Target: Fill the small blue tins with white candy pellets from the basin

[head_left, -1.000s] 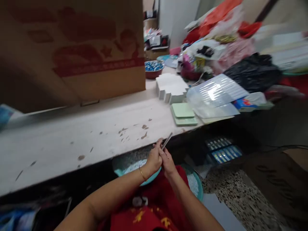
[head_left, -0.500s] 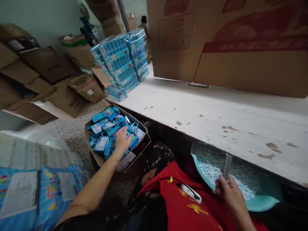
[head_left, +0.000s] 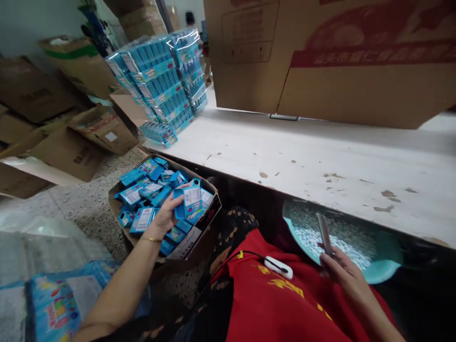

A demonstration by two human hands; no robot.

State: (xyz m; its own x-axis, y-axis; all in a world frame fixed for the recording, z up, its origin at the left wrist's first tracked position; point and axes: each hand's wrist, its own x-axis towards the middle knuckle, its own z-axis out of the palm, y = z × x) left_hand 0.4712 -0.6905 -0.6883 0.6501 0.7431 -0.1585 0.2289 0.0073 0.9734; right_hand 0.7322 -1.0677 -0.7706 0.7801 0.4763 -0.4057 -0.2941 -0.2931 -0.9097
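My left hand [head_left: 166,214], a bracelet at its wrist, is closed on a small blue printed box [head_left: 191,198]. It is above an open carton [head_left: 116,209] filled with many similar blue boxes. On the other side, my right hand [head_left: 342,267] grips a narrow, greyish, see-through strip [head_left: 322,230] that points upward; whether it is hollow I cannot tell. Behind that hand is a turquoise basin [head_left: 383,274] full of small pale pieces, partly under the table edge.
A white table [head_left: 242,147] with worn patches runs across the view. On it stand a wrapped stack of blue boxes [head_left: 156,76] and a large brown carton [head_left: 249,85]. Cartons [head_left: 80,147] lie on the floor at left, near blue printed packs [head_left: 60,304]. A person is in the background.
My left hand has taken hold of a blue box and lifted it slightly from the carton's contents. The strip in my right hand now tilts more to the left. The view has shifted.
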